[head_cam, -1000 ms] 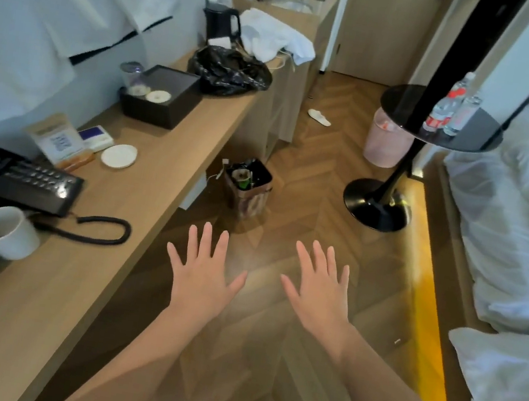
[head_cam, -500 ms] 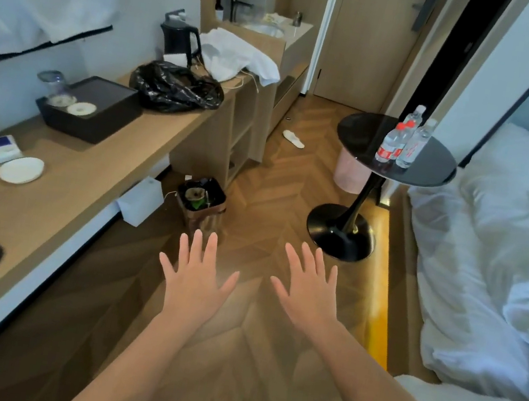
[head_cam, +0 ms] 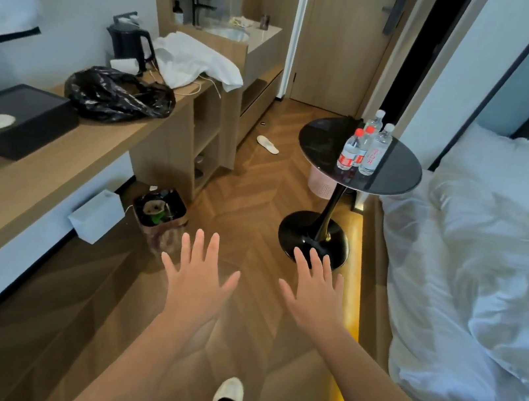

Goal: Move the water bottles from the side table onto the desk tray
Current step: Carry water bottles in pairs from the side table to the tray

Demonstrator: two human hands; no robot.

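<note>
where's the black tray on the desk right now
In the head view, the black tray sits far left on the wooden desk, beside the black plastic bag.

Both bare forearms reach forward and down, roughly parallel. The left hand [head_cam: 195,279] is held flat, palm down, fingers straight and slightly spread, thumb out to the side. The right hand [head_cam: 314,295] mirrors it, palm down, fingers splayed. Neither grip holds anything. One foot in a pale shoe [head_cam: 228,391] shows between the arms.
</note>
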